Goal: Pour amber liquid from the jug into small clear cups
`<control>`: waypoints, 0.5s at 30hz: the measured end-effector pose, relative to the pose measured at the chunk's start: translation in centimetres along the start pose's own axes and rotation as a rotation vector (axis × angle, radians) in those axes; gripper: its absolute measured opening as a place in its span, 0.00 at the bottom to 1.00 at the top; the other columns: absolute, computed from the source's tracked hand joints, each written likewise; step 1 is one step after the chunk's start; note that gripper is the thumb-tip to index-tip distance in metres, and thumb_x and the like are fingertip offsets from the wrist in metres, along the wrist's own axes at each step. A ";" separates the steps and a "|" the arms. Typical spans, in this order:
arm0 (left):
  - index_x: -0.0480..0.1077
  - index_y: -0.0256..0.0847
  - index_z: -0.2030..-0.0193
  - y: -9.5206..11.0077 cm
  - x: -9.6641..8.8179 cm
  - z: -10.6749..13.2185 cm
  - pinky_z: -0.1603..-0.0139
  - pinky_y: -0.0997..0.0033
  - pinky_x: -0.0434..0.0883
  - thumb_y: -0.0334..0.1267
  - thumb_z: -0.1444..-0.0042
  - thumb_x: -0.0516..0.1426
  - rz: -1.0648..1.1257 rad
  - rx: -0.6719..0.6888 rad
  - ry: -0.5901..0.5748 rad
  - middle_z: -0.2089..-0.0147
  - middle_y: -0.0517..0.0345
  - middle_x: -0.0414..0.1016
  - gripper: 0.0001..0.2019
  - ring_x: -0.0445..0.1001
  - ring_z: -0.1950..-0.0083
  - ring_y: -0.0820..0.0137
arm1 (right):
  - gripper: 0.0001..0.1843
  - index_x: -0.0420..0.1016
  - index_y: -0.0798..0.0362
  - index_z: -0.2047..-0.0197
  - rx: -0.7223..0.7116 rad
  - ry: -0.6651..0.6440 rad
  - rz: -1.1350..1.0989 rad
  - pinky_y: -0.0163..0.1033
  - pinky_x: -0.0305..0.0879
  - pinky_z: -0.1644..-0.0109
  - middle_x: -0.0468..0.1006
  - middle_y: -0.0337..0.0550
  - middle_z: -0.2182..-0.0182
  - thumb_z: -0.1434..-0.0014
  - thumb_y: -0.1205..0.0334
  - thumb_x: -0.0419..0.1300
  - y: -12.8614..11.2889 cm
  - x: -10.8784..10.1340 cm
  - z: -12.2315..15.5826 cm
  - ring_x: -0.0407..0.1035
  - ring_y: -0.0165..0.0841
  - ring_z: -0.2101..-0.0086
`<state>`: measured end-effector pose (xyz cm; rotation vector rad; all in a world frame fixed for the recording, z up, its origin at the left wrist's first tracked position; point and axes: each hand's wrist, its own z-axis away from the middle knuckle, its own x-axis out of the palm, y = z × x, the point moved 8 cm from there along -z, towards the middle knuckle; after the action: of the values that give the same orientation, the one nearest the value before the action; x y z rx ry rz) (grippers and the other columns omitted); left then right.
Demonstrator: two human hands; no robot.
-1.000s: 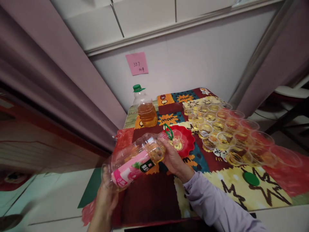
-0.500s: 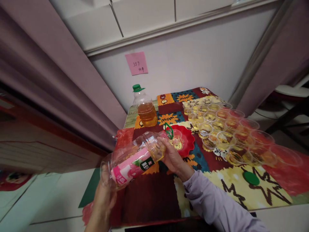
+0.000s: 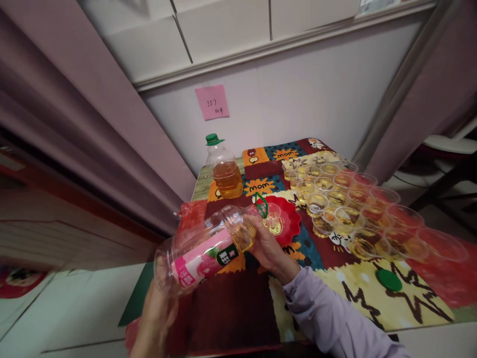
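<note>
A clear plastic bottle (image 3: pixel 203 256) with a pink label lies tilted in the air between my hands, its neck pointing right. My left hand (image 3: pixel 160 298) is wrapped round its base. My right hand (image 3: pixel 264 243) grips it near the neck. Yellow liquid lies in the bottle's lower side by the shoulder. A green ring (image 3: pixel 261 205) hangs at the neck. Under the mouth, a clear plastic cup (image 3: pixel 274 215) stands in a red scalloped plate (image 3: pixel 292 226). Whether liquid is flowing from the mouth I cannot make out.
A larger bottle (image 3: pixel 228 179) of amber liquid with a green cap stands at the back left. Rows of clear cups (image 3: pixel 337 198) holding yellow liquid fill the right side. A green cap (image 3: pixel 388 280) lies at the front right on the patterned mat (image 3: pixel 231 313).
Both hands keep the bottle tilted in nearly the same place. The whole view has shifted slightly.
</note>
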<state>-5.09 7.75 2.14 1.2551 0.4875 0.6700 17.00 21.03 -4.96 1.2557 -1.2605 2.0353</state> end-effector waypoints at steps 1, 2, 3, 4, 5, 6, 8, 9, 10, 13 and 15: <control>0.81 0.45 0.41 0.1 0.0 0.1 0.70 0.56 0.84 0.67 0.64 0.78 -0.005 0.006 0.004 0.51 0.45 0.89 0.45 0.87 0.51 0.41 | 0.24 0.84 0.44 0.52 -0.002 0.002 -0.007 0.41 0.79 0.53 0.90 0.39 0.56 0.44 0.38 0.80 0.0 0.0 0.0 0.83 0.39 0.57; 0.81 0.47 0.41 0.2 0.0 0.1 0.72 0.59 0.83 0.67 0.64 0.78 -0.004 0.015 0.001 0.52 0.48 0.89 0.45 0.86 0.54 0.45 | 0.23 0.85 0.43 0.52 -0.005 0.006 -0.015 0.41 0.79 0.53 0.90 0.38 0.56 0.43 0.39 0.80 0.0 -0.1 0.0 0.83 0.38 0.57; 0.81 0.48 0.42 0.3 0.0 0.2 0.73 0.61 0.82 0.67 0.65 0.78 0.001 0.028 -0.004 0.52 0.50 0.89 0.45 0.86 0.57 0.48 | 0.23 0.85 0.43 0.52 -0.007 0.009 -0.020 0.40 0.79 0.53 0.90 0.37 0.56 0.43 0.39 0.79 0.1 -0.1 0.0 0.83 0.37 0.58; 0.80 0.49 0.42 0.5 0.0 0.3 0.74 0.62 0.81 0.67 0.66 0.78 0.009 0.037 -0.006 0.52 0.52 0.88 0.45 0.85 0.59 0.50 | 0.24 0.85 0.43 0.52 -0.010 0.012 -0.023 0.40 0.79 0.53 0.90 0.37 0.56 0.43 0.38 0.79 0.1 -0.2 -0.1 0.83 0.37 0.58; 0.80 0.49 0.42 0.5 0.1 0.4 0.74 0.62 0.82 0.67 0.67 0.79 0.016 0.036 -0.016 0.52 0.52 0.89 0.45 0.85 0.60 0.51 | 0.25 0.85 0.43 0.52 -0.013 0.013 -0.025 0.40 0.80 0.52 0.90 0.36 0.56 0.44 0.37 0.80 0.2 -0.3 -0.1 0.83 0.37 0.57; 0.80 0.49 0.42 0.5 0.1 0.4 0.73 0.62 0.82 0.66 0.68 0.80 0.019 0.028 -0.030 0.51 0.52 0.89 0.46 0.85 0.61 0.53 | 0.26 0.85 0.43 0.52 -0.014 0.012 -0.026 0.41 0.80 0.52 0.91 0.37 0.55 0.44 0.36 0.79 0.2 -0.3 -0.1 0.83 0.37 0.57; 0.79 0.47 0.42 0.4 0.1 0.4 0.70 0.63 0.84 0.64 0.68 0.81 0.022 0.016 -0.044 0.51 0.51 0.89 0.46 0.85 0.62 0.55 | 0.26 0.85 0.43 0.51 -0.019 0.004 -0.019 0.42 0.80 0.51 0.91 0.38 0.54 0.44 0.35 0.79 0.3 -0.3 -0.2 0.84 0.39 0.55; 0.79 0.47 0.42 0.4 0.1 0.4 0.68 0.63 0.85 0.63 0.67 0.81 0.020 0.015 -0.042 0.51 0.50 0.89 0.45 0.85 0.63 0.56 | 0.27 0.85 0.43 0.50 -0.022 0.000 -0.013 0.43 0.80 0.50 0.91 0.38 0.54 0.43 0.35 0.79 0.2 -0.3 -0.2 0.84 0.39 0.55; 0.80 0.47 0.43 0.4 0.0 0.3 0.67 0.63 0.85 0.63 0.66 0.81 0.016 0.018 -0.037 0.52 0.50 0.89 0.44 0.86 0.63 0.56 | 0.27 0.85 0.43 0.50 -0.023 -0.001 -0.005 0.44 0.80 0.50 0.91 0.39 0.54 0.43 0.35 0.78 0.2 -0.3 -0.2 0.84 0.40 0.55; 0.79 0.50 0.41 0.5 0.1 0.3 0.73 0.64 0.83 0.62 0.62 0.79 -0.004 0.035 -0.018 0.53 0.54 0.89 0.41 0.85 0.65 0.57 | 0.26 0.84 0.43 0.49 -0.031 0.003 0.005 0.44 0.80 0.50 0.90 0.40 0.54 0.41 0.36 0.77 0.0 -0.2 -0.1 0.84 0.41 0.54; 0.79 0.52 0.39 0.6 0.3 0.4 0.75 0.66 0.81 0.60 0.62 0.79 0.008 0.033 -0.009 0.51 0.56 0.89 0.41 0.84 0.66 0.59 | 0.25 0.84 0.44 0.50 -0.032 0.007 -0.007 0.43 0.80 0.51 0.90 0.40 0.54 0.41 0.36 0.78 -0.1 -0.2 -0.1 0.83 0.40 0.55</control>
<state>-4.75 7.78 2.87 1.2912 0.4882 0.6655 17.06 21.19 -5.11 1.2366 -1.2782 2.0049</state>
